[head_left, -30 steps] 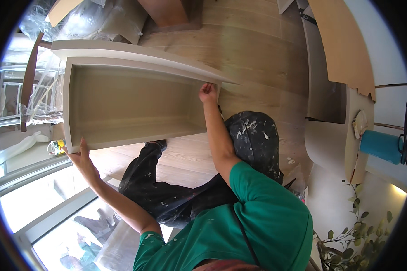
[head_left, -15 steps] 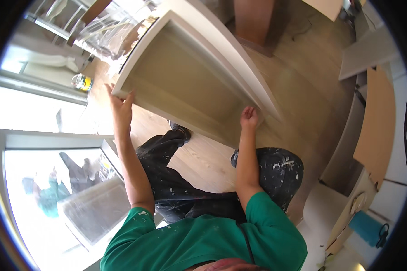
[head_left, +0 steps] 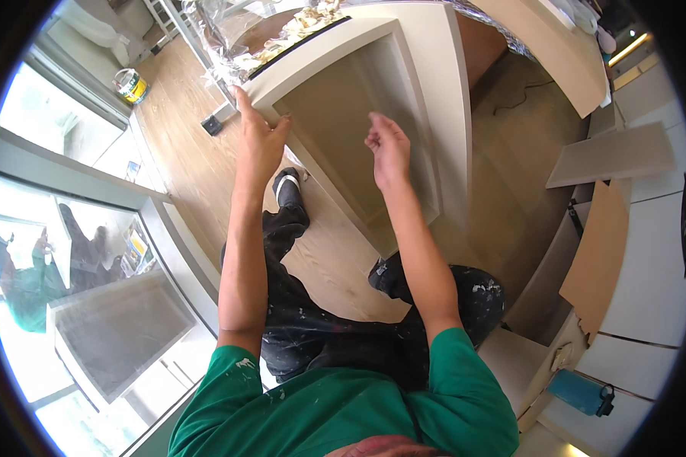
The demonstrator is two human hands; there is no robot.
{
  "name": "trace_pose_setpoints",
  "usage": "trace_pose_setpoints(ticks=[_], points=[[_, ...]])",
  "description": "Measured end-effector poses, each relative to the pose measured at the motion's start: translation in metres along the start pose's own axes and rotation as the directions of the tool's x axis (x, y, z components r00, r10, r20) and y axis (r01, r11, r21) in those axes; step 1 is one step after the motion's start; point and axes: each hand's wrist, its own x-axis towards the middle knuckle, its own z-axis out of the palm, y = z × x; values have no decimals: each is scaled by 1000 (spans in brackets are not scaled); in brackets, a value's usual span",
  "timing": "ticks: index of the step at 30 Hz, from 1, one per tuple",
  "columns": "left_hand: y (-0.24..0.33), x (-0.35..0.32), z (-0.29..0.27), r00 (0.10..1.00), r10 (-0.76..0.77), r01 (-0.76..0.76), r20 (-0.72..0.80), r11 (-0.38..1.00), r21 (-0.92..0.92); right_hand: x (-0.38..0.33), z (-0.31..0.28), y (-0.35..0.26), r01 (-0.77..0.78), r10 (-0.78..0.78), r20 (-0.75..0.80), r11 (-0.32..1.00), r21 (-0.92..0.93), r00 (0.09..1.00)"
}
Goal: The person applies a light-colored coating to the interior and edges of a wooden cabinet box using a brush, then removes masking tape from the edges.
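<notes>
A beige cabinet door point(head_left: 335, 194) with a raised frame and a recessed, duller middle stands tilted in front of me. My left hand point(head_left: 261, 141) grips its near left corner, thumb on the face side and fingers along the outer edge. Over the recessed middle is my right hand point(head_left: 389, 152), fingers curled in; whether it touches the surface, or what small thing it may hold, cannot be made out. A pale smooth panel point(head_left: 446, 99) lies along the door's right side.
Crumpled clear plastic and torn paper point(head_left: 301, 34) lie beyond the door's upper edge. A yellow-labelled can point(head_left: 131, 86) stands on the wood floor at left. A glazed door point(head_left: 122, 305) is beside me. To the right are cardboard point(head_left: 598, 259), a loose panel point(head_left: 613, 154) and a blue bottle point(head_left: 579, 391).
My right hand has moved up and left from the door's lower right corner to over its middle. The view has shifted; my left hand stays at the door's corner.
</notes>
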Motion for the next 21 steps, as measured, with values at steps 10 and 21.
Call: trace_pose_setpoints(ticks=[10, 21], points=[[9, 0, -5, 999, -50, 49, 17, 996, 79, 65, 90, -50, -55, 146, -154, 874, 483, 977], [60, -13, -4, 859, 359, -386, -366, 922, -2, -135, -21, -138, 354, -95, 343, 344, -870, 934]])
